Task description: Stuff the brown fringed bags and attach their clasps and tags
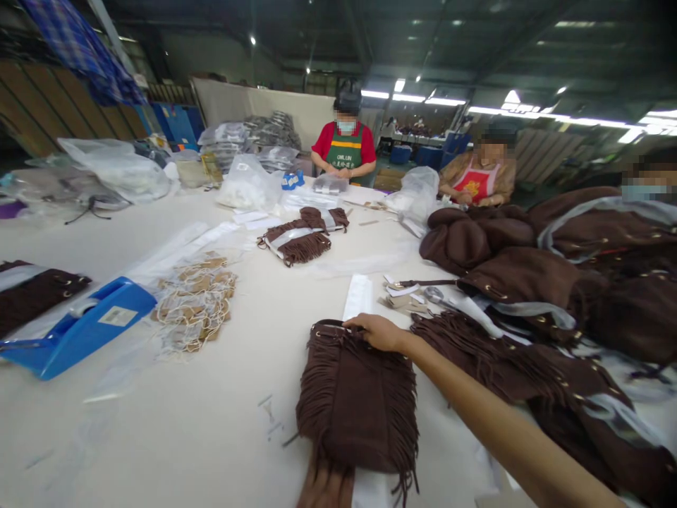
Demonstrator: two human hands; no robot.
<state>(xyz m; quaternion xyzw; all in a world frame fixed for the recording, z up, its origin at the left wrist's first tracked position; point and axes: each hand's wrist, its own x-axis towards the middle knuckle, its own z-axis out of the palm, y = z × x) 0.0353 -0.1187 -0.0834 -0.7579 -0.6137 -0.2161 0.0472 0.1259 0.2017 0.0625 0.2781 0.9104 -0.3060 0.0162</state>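
Observation:
A dark brown fringed bag [362, 402] lies on the pale table in front of me, its fringe hanging along both sides. My right hand [378, 331] reaches in from the right and is closed on the bag's top edge, thumb and fingers pinching near the strap. At the bottom edge of the bag is my left hand [325, 483], with its fingertips hidden beneath the bag, so its grip does not show. Some white paper [358, 296] lies just beyond the top edge, and another white piece sticks out below the bag.
Brown bags [529, 282] are heaped at right. Left are a blue tape dispenser [100, 328], a pile of strung tags [198, 303] and another brown bag [39, 293]. Fringed pieces [304, 233] lie ahead. Co-workers, one in a green apron [346, 155], are across the table.

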